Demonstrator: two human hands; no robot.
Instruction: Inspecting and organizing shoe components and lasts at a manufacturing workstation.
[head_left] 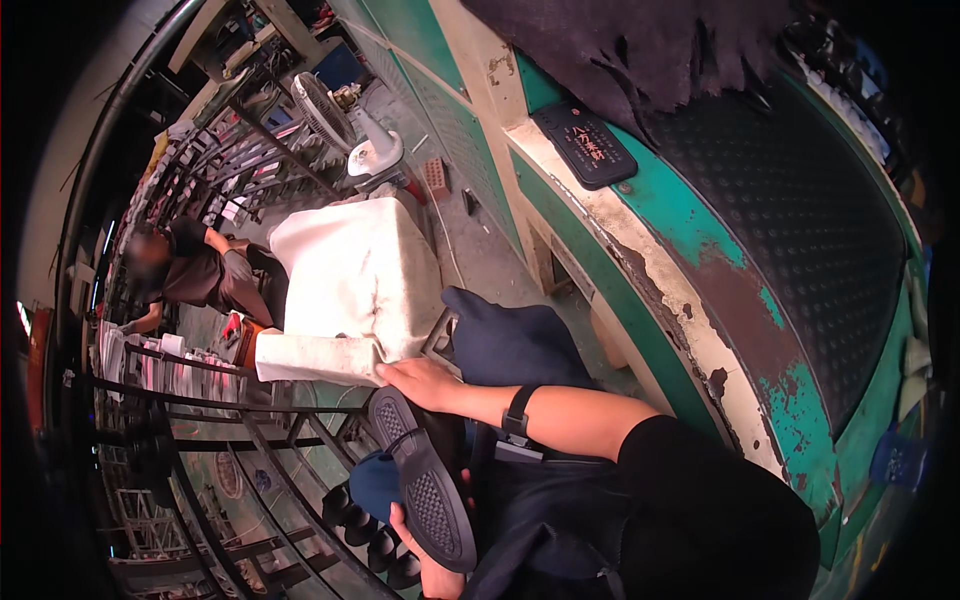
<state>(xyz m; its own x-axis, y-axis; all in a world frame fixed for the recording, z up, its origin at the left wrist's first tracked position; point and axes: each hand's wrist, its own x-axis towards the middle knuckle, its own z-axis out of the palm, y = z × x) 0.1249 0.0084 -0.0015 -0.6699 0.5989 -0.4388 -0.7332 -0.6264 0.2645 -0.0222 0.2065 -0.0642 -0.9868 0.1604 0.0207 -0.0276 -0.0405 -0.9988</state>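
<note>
A black shoe sole (pixel 437 500) with a textured tread tilts across my lap, its tread side facing up. A narrow dark band crosses it near the middle. My left hand (pixel 432 572) grips its lower end, fingers along the side edge. At its upper end is my right hand (pixel 425 384), fingers bent together beside the cloth edge; what they pinch is hidden. A black strap (pixel 518 410) circles my right wrist. Just ahead stands a block covered in stained white cloth (pixel 350 265). A round blue thing (pixel 376 485) lies beside the sole.
On the left, a black metal rack (pixel 240 420) carries dark shoe parts (pixel 380 548). A co-worker (pixel 215 270) bends beyond it. A green machine (pixel 720 235) with a dark belt runs along my right, with a phone-like black case (pixel 585 145) on its edge. A fan (pixel 322 110) stands farther back.
</note>
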